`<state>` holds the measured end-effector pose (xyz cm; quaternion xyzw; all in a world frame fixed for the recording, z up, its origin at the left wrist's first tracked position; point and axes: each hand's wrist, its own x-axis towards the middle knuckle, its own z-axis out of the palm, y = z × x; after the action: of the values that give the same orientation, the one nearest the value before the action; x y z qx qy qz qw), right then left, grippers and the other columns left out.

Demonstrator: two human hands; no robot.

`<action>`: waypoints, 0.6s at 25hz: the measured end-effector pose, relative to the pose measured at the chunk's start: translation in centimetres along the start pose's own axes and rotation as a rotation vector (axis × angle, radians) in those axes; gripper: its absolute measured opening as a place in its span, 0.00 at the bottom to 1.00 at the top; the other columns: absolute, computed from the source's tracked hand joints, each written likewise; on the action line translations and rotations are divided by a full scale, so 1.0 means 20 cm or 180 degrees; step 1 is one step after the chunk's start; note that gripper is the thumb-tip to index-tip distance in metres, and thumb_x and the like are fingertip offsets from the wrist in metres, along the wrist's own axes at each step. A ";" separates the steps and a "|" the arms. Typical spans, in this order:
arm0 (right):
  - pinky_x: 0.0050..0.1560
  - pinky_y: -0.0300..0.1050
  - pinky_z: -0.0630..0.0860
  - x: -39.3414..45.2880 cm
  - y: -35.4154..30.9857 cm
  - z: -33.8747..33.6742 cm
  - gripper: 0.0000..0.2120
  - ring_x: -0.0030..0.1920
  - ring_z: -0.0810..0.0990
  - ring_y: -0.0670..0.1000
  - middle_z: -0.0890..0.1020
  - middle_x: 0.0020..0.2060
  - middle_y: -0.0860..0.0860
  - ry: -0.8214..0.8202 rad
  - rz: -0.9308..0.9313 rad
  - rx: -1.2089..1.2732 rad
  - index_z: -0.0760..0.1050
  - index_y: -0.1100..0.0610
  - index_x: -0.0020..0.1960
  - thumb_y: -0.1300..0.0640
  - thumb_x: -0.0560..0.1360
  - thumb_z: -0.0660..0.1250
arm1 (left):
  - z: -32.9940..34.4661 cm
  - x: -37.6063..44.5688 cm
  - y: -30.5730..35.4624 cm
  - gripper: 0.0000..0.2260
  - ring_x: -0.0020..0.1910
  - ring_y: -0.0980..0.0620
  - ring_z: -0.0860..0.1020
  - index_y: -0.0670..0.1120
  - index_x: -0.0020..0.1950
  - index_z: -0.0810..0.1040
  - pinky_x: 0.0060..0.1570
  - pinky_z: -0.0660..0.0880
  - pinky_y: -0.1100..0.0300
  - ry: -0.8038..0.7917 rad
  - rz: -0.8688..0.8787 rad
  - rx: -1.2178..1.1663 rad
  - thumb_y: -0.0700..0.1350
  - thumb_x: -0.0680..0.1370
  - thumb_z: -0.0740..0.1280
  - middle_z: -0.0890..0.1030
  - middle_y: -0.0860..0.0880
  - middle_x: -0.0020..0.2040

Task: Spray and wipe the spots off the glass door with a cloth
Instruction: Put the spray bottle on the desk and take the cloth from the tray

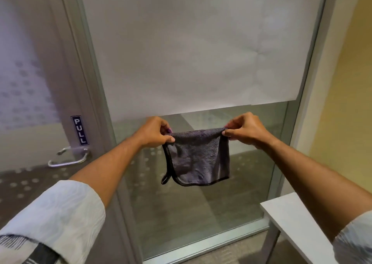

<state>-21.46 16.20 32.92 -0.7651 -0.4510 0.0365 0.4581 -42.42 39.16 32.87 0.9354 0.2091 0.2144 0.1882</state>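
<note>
A dark grey cloth (196,157) is held up in front of the glass panel (201,203), just below the lower edge of the frosted film (181,52). Its top edge is stretched roughly level between the two hands, and the rest hangs flat and nearly square, so no clear long axis can be made out. A small hanging loop (165,179) is seen at the lower left corner, pointing down.

The top left corner is pinched by the left hand (156,132), thumb and fingers curled round the fabric. The top right corner is pinched in the same way by the right hand (244,130). Both grips are thus closed on the cloth.

To the left, a metal lever handle (69,159) is mounted on the door frame (84,82), with a blue "PULL" sign (79,130) above it. A white tabletop (291,219) corner is seen at the lower right. Light sleeves (60,213) are pushed back from the forearms.
</note>
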 end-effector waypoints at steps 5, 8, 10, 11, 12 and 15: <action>0.40 0.47 0.83 0.06 -0.44 0.50 0.05 0.35 0.85 0.53 0.85 0.31 0.54 -0.0432 -0.0282 0.0348 0.83 0.62 0.39 0.63 0.67 0.79 | -0.44 -0.45 -0.39 0.09 0.36 0.54 0.81 0.46 0.43 0.84 0.36 0.77 0.63 0.0341 -0.0567 0.0189 0.48 0.68 0.79 0.84 0.49 0.36; 0.41 0.47 0.84 0.04 -0.73 0.75 0.05 0.33 0.85 0.52 0.85 0.32 0.57 -0.0551 -0.0449 0.0536 0.83 0.63 0.39 0.63 0.66 0.79 | -0.70 -0.69 -0.58 0.09 0.31 0.55 0.78 0.46 0.39 0.83 0.33 0.76 0.62 0.0512 -0.0821 0.0241 0.47 0.67 0.80 0.83 0.46 0.34; 0.39 0.44 0.84 0.02 -0.92 0.92 0.05 0.33 0.84 0.51 0.85 0.32 0.58 -0.0691 -0.0542 0.0652 0.83 0.63 0.39 0.64 0.66 0.79 | -0.88 -0.86 -0.69 0.09 0.30 0.54 0.78 0.47 0.37 0.82 0.32 0.75 0.61 0.0642 -0.0984 0.0307 0.48 0.67 0.80 0.83 0.47 0.33; 0.37 0.43 0.83 0.01 -1.01 0.99 0.06 0.33 0.84 0.51 0.85 0.33 0.59 -0.0752 -0.0575 0.0695 0.83 0.64 0.40 0.64 0.66 0.79 | -0.95 -0.94 -0.74 0.09 0.30 0.54 0.78 0.48 0.37 0.81 0.31 0.75 0.61 0.0686 -0.1042 0.0364 0.48 0.67 0.80 0.83 0.48 0.33; 0.36 0.41 0.83 0.00 -1.10 1.06 0.06 0.32 0.84 0.51 0.84 0.34 0.60 -0.0828 -0.0608 0.0732 0.83 0.65 0.40 0.65 0.66 0.78 | -1.03 -1.02 -0.79 0.09 0.30 0.55 0.78 0.50 0.36 0.81 0.30 0.75 0.62 0.0728 -0.1081 0.0456 0.49 0.67 0.80 0.83 0.49 0.32; 0.39 0.45 0.83 -0.01 -1.34 1.27 0.06 0.34 0.83 0.53 0.84 0.36 0.63 -0.1038 -0.0677 0.0878 0.82 0.68 0.41 0.67 0.67 0.77 | -1.25 -1.24 -0.92 0.09 0.29 0.54 0.81 0.49 0.36 0.81 0.29 0.78 0.62 0.0877 -0.1249 0.0523 0.48 0.67 0.80 0.83 0.48 0.31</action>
<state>-51.17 37.71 37.86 -0.6275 -0.5878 0.1725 0.4806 -80.50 49.39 37.65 0.8510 0.4270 0.2815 0.1193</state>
